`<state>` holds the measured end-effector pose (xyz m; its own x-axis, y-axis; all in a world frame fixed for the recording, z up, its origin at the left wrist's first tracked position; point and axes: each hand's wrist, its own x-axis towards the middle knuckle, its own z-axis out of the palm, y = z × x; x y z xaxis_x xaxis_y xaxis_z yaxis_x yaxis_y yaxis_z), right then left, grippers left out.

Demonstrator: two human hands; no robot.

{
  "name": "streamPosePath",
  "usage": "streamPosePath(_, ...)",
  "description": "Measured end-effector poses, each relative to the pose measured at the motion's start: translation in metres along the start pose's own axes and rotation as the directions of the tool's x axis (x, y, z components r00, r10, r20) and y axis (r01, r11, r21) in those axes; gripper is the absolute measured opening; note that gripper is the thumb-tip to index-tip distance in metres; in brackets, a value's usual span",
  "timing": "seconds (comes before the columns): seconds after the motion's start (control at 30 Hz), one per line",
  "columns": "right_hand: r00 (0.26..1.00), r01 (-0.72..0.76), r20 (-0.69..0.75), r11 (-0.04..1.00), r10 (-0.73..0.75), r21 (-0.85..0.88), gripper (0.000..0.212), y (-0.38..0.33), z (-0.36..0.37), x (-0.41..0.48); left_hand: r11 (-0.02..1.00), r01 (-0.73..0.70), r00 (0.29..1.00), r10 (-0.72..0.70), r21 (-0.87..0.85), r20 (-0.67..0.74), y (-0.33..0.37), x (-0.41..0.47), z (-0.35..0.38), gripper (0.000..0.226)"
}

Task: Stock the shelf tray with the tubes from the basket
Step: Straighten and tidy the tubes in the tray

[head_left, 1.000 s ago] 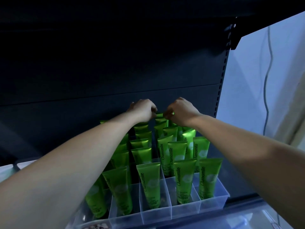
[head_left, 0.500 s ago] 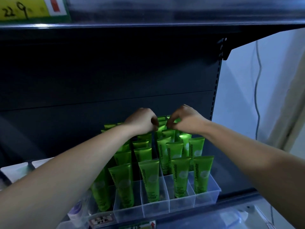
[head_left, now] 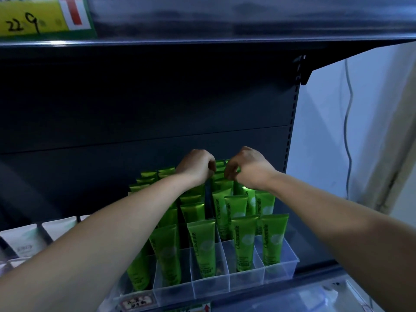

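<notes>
Head view looks into a dim shop shelf: a dark back panel [head_left: 157, 104] under an upper shelf edge [head_left: 225, 40] that carries a yellow price tag [head_left: 29, 19] (handwritten 22 9). On the lower shelf sits the clear divided shelf tray [head_left: 282, 270], its lanes filled with upright green tubes [head_left: 201, 244] marked Chamomile. Both bare arms reach over the rows to the back of the tray. The left hand [head_left: 195, 167] and right hand [head_left: 248, 171] are close together, fingers curled down among the rear tube tops; whether either pinches a tube cannot be told. White packs [head_left: 24, 242] stand left of the tray. Right of the shelving is a pale wall [head_left: 322, 136] with a hanging cable [head_left: 349, 109]
</notes>
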<state>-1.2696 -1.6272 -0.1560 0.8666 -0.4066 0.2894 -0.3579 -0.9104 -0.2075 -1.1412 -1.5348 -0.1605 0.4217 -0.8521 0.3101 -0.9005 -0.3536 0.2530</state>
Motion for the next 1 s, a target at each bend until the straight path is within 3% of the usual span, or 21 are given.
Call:
streamPosePath(0.3,1.000,-0.019,0.018,0.998,0.018,0.062,0.021,0.000,0.005,-0.001,0.998,0.002,1.000,-0.001,-0.060,0.014,-0.004,0.001,0.001,0.005)
streamPosePath(0.7,1.000,-0.021,0.021,0.996,0.020,0.087,0.021,-0.004,-0.001,-0.008,0.996,0.036,0.998,-0.033,-0.082,0.046,-0.003,-0.004,-0.004,0.020)
streamPosePath(0.83,1.000,-0.029,0.012,0.988,0.027,0.149,0.019,-0.002,-0.008,-0.016,0.991,0.009,0.999,-0.004,-0.137,0.031,0.004,-0.015,-0.018,0.016)
streamPosePath(1.0,0.999,0.024,-0.026,0.979,-0.019,0.202,0.011,0.000,-0.018,-0.032,0.986,-0.020,0.988,0.045,-0.164,0.148,0.015,-0.031,-0.026,0.015)
